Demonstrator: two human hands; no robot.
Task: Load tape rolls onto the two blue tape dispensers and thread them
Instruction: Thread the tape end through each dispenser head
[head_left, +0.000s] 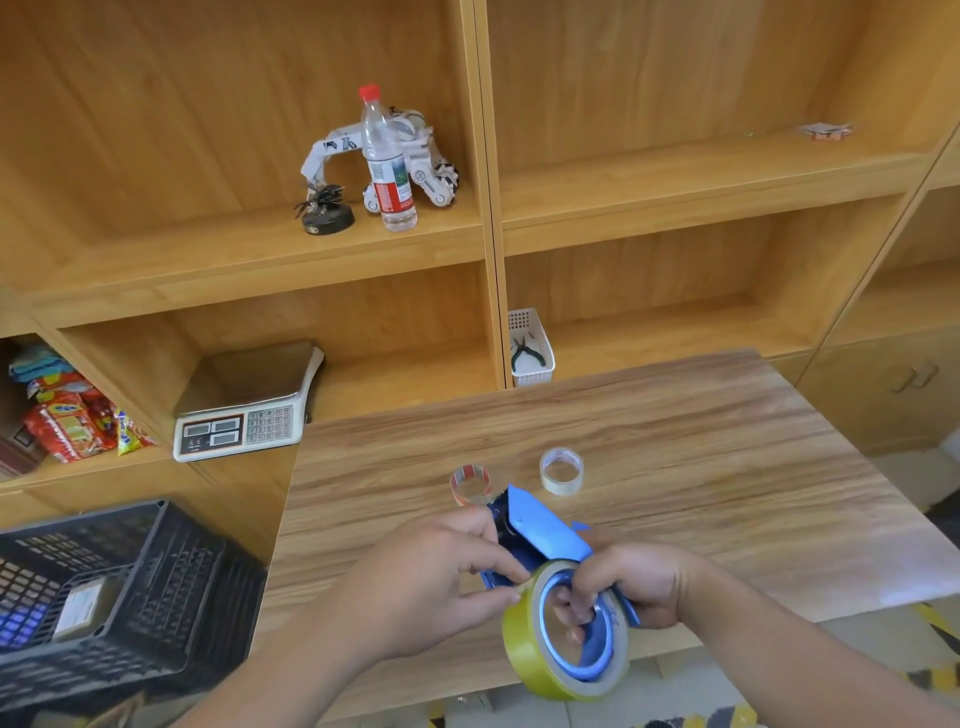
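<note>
Two hands hold a blue tape dispenser with a yellow roll

Both hands are close together, just above the near edge of the wooden bench (675, 441). The right hand (631, 584) grips the blue tape dispenser (545, 535), and its fingers poke through the middle of the yellow tape roll (540, 654). The roll sits on the round blue wheel of the dispenser. The left hand (431, 582) pinches the edge of the yellow tape with its thumb and finger.

Farther back on the bench lie two small rolls, well apart from the hands: a clear tape roll (561, 471) and a red and white tape roll (470, 483). A black crate (119, 597) stands to the left. A scale (249, 410) rests on a shelf behind
</note>
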